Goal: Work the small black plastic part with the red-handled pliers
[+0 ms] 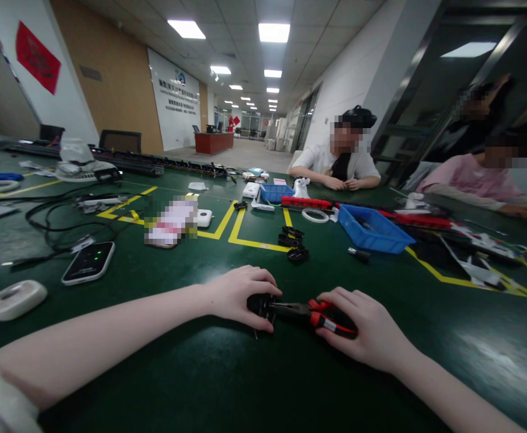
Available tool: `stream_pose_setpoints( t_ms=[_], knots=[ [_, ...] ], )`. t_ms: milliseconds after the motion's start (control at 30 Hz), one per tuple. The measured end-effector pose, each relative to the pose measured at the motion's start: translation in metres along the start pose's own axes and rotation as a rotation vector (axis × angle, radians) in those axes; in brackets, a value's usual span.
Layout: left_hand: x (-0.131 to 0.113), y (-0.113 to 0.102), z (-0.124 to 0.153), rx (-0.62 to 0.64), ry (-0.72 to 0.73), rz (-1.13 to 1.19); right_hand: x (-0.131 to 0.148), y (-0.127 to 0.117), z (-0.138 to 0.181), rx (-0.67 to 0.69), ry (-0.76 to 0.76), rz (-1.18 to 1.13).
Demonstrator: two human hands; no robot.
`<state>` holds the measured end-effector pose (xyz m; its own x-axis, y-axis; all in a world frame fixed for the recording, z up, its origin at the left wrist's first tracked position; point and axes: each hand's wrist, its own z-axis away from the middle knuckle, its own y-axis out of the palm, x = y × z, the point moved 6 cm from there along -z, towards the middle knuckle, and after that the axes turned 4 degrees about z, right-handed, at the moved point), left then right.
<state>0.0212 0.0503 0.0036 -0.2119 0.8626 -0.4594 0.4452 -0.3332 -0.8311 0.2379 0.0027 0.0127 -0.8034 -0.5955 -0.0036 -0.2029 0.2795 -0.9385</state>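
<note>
My left hand (245, 294) is closed round a small black part (259, 305), partly hidden by my fingers. In my right hand (366, 322) is a pair of needle-nose pliers (321, 316) with red and black handles. The tips of the pliers point left and meet the black part; whether they grip it I cannot tell. A thin wire-like end (256, 334) shows just below my left hand. Farther up the table, several similar black parts (294, 243) lie in a cluster.
Blue bins (374, 231) and red strips (310, 202) lie beyond the pliers. On the left are a phone (173, 222), a black device with green lights (88, 263), cables (49, 210) and a white rounded object (14, 299). Two people (342, 150) sit across the green table.
</note>
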Motion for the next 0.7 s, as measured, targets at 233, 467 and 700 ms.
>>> stream_pose_setpoints(
  t_ms=[233, 467, 700],
  knots=[
    [0.0014, -0.0016, -0.0005, 0.001, -0.031, 0.025, 0.0058, -0.0065, -0.0002, -0.086, -0.078, 0.085],
    [0.0024, -0.0020, 0.0000, -0.027, -0.036, 0.074, 0.0078, -0.0079, 0.0028, -0.157, -0.140, 0.151],
    [0.0028, -0.0007, -0.0003, -0.014, -0.013, 0.047, 0.0030, -0.0045, 0.0025, -0.115, -0.089, 0.102]
  ],
)
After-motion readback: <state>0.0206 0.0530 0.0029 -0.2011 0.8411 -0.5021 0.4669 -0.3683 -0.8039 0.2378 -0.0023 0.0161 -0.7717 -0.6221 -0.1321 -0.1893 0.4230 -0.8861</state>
